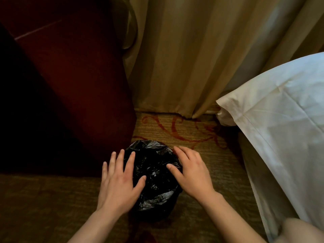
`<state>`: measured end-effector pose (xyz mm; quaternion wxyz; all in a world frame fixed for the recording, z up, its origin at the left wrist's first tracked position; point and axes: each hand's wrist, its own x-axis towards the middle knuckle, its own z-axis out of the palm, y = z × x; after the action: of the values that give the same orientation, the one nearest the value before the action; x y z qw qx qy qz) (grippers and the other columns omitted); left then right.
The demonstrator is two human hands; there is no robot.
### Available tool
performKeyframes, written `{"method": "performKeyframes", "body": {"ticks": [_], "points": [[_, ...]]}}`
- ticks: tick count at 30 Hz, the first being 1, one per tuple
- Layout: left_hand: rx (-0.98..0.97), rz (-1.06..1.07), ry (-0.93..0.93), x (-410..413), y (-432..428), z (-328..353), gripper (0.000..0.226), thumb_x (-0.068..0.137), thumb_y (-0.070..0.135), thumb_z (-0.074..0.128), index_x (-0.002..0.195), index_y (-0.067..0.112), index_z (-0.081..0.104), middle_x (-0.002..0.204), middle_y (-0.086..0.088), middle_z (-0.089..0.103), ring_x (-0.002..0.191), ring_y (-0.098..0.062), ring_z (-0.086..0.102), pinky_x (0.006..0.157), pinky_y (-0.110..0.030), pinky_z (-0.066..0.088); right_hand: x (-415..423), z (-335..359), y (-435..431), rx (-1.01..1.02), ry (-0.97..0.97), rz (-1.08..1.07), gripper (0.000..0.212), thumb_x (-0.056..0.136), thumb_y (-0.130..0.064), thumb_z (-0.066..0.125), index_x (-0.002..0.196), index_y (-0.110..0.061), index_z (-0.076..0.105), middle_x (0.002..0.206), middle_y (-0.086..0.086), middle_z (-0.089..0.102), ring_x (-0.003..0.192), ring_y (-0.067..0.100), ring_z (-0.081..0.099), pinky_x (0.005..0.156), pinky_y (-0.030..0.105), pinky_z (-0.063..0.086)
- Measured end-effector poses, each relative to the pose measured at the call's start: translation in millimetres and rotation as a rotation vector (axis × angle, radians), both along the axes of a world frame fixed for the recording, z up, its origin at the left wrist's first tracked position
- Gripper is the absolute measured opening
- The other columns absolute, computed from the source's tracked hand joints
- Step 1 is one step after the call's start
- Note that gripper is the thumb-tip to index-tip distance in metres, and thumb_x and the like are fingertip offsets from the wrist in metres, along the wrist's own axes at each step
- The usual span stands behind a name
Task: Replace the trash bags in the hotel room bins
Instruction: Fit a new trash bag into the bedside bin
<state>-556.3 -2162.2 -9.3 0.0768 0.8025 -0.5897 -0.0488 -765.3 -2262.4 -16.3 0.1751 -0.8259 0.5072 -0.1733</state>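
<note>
Down between the two hands sits a small round bin (156,216), lined with a black trash bag (154,174) whose crinkled plastic is folded over the rim and hangs down the outside. The left hand (119,183) lies flat on the bag's left edge, fingers straight and spread, thumb reaching over the opening; it grips nothing. The right hand (192,174) rests on the opposite edge in the same way, fingers extended along the rim and thumb pointing inward, with nothing pinched. Whether either palm presses hard on the plastic cannot be told. Under both hands lies a patterned carpet (201,130) with red scrollwork. Beyond the fingertips hangs a beige curtain (184,58). Outward of the left hand stands a dark red cabinet (78,76); outward of the right hand, white bed linen (280,120) drapes down.
</note>
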Motion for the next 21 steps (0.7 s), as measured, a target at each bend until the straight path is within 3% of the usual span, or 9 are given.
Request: {"method": "performKeyframes", "body": {"ticks": [6, 14, 21], "points": [[0.072, -0.015, -0.029, -4.0, -4.0, 12.8, 0.088, 0.079, 0.074, 0.011, 0.155, 0.032, 0.003, 0.165, -0.006, 0.004, 0.151, -0.027, -0.006, 0.121, -0.053, 0.0, 4.1, 14.1, -0.9, -0.119, 0.193, 0.031, 0.071, 0.091, -0.07, 0.034, 0.151, -0.031, 0.034, 0.152, -0.002, 0.043, 0.14, 0.022, 0.036, 0.113, 0.041, 0.036], [0.081, -0.048, -0.033, -0.9, -9.9, 18.0, 0.088, 0.078, 0.073, 0.008, 0.155, 0.034, -0.002, 0.165, -0.005, 0.001, 0.151, -0.027, -0.008, 0.12, -0.053, -0.001, 14.0, 24.2, -8.4, -0.099, 0.307, 0.049, 0.071, 0.09, -0.07, 0.033, 0.15, -0.032, 0.034, 0.152, 0.001, 0.044, 0.141, 0.026, 0.037, 0.114, 0.047, 0.036], [0.22, -0.095, -0.033, 16.6, -2.9, 44.6, 0.083, 0.083, 0.068, 0.026, 0.154, 0.026, 0.024, 0.159, -0.013, 0.027, 0.149, -0.033, 0.014, 0.118, -0.06, 0.014, 15.8, 82.5, -2.3, 0.014, 0.384, 0.029, 0.071, 0.09, -0.067, 0.038, 0.151, -0.03, 0.033, 0.152, 0.003, 0.044, 0.14, 0.028, 0.037, 0.114, 0.047, 0.035]]}}
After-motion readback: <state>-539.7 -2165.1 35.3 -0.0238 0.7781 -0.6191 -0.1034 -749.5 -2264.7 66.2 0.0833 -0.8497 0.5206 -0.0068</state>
